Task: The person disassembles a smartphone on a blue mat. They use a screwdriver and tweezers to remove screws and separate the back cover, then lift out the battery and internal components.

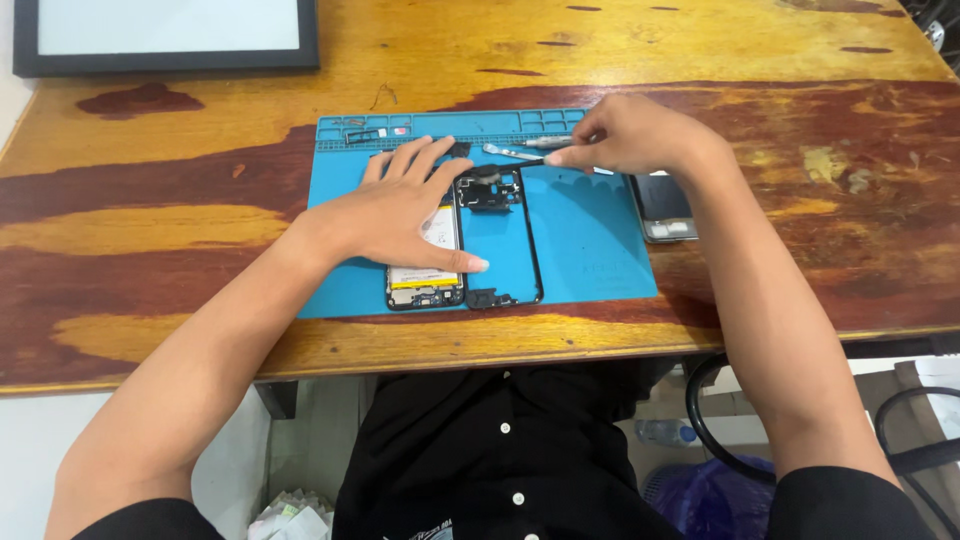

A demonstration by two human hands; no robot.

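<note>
On a blue work mat (pixel 590 240) lies an opened phone body (pixel 428 285) with its yellow-edged battery showing. My left hand (pixel 400 210) rests flat on it, fingers spread. Beside it to the right lies a black phone frame (pixel 500 235), empty in the middle. My right hand (pixel 625 135) pinches a thin dark tool (pixel 505 168) whose tip reaches the frame's top edge. A silver tool (pixel 530 147) lies just behind it on the mat.
A phone back cover (pixel 665 208) lies at the mat's right edge. Small parts sit in the mat's tray slots (pixel 365 135) at its far left. A dark-framed board (pixel 165 35) lies at the wooden table's far left corner. Cables hang below the table's near edge on the right.
</note>
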